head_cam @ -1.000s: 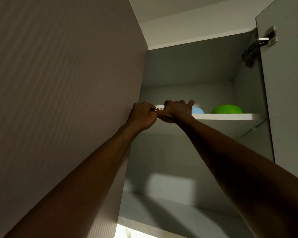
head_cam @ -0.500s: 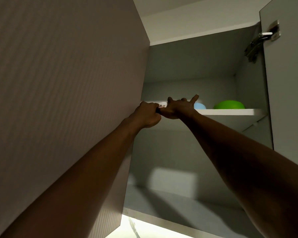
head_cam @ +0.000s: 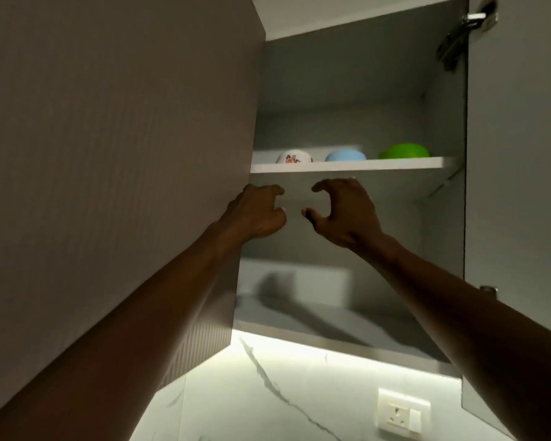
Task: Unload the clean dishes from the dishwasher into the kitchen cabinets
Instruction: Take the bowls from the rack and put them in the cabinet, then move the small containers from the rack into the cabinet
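Hovering just below the shelf (head_cam: pixel 347 164), left hand (head_cam: pixel 255 214) and right hand (head_cam: pixel 344 211) each showed a loosely spread, empty grip; floral bowl (head_cam: pixel 294 157) sat above.

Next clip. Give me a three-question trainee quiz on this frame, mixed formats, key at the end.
1. True or false: the left hand and the right hand both hold nothing.
2. How many bowls stand on the upper shelf?
3. Fill in: from left to right stand the floral bowl, the ____ bowl and the green bowl.

Key: 1 true; 2 three; 3 blue, the blue bowl.
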### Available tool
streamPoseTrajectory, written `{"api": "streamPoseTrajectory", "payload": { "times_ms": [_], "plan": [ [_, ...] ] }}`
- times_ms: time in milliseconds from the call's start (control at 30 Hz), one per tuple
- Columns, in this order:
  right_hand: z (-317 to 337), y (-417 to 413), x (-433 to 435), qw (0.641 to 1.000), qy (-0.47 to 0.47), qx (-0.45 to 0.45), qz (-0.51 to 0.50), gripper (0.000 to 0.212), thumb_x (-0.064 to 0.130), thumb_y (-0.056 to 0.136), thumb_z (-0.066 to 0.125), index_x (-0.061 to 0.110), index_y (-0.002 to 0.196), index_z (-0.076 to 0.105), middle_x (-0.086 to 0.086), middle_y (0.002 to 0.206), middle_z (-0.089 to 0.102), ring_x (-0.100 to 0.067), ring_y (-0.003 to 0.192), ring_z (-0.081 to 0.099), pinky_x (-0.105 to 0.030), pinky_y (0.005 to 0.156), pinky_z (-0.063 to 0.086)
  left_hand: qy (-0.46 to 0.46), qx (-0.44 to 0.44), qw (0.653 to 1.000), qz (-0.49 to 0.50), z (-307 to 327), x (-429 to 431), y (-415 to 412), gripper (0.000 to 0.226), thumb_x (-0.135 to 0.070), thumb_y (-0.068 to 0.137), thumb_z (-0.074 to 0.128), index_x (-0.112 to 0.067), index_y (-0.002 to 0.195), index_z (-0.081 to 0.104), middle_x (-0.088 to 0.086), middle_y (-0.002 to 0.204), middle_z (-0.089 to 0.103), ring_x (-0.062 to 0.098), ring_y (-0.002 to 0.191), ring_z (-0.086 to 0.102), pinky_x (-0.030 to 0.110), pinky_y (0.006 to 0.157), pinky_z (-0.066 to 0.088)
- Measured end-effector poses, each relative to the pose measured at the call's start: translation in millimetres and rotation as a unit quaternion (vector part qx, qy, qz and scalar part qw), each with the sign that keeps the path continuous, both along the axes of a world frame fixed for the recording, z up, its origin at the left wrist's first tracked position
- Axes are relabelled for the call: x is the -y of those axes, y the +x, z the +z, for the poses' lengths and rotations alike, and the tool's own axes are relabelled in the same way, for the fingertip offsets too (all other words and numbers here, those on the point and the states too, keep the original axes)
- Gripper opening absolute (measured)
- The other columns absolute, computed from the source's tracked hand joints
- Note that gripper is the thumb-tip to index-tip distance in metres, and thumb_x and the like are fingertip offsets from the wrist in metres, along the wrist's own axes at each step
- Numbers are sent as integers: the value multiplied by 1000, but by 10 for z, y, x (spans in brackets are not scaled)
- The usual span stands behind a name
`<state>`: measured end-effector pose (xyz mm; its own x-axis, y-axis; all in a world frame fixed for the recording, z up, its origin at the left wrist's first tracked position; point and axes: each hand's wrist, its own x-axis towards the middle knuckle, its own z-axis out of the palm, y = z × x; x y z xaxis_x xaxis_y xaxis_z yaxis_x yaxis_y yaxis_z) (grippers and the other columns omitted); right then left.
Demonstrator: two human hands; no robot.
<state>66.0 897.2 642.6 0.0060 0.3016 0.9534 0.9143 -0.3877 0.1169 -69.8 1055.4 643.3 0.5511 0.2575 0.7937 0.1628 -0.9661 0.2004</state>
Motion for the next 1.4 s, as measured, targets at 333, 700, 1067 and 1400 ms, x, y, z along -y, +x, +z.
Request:
{"api": "streamPoseTrajectory", "payload": {
  "times_ms": [333,700,1067,1400],
  "plan": [
    [-1044,-211,496,990,-96,-105,-26,54,55,83,68,28,129,59,0,129,65,-23,126,53,-39,107,38,-55,-68,996,9,-982,247,-262,64,-45,94,64,-23,151,43,15,128,64,31,122,59,42,105,47],
    [-1944,-821,1416,968,-162,-189,-22,56,54,81,72,25,128,60,-5,126,66,-24,123,56,-42,107,41,-63,-139,987,45,-1830,1030,-860,63,-46,93,64,-26,149,44,6,140,58,29,142,36,44,106,42],
    [-2754,-1630,2602,942,-191,-277,-9,60,60,82,68,30,133,55,-6,130,64,-26,119,59,-41,102,47,-70,-244,965,62,-2624,2521,-1811,64,-47,89,68,-24,145,48,9,126,67,28,123,59,39,99,49],
    [-3694,-2512,3559,895,-237,-377,3,61,56,82,70,30,135,54,-9,136,60,-27,125,55,-40,103,45,-112,-324,939,17,-3507,3423,-2392,67,-51,87,70,-26,146,49,8,144,57,27,130,55,35,102,47]
  ]
}}
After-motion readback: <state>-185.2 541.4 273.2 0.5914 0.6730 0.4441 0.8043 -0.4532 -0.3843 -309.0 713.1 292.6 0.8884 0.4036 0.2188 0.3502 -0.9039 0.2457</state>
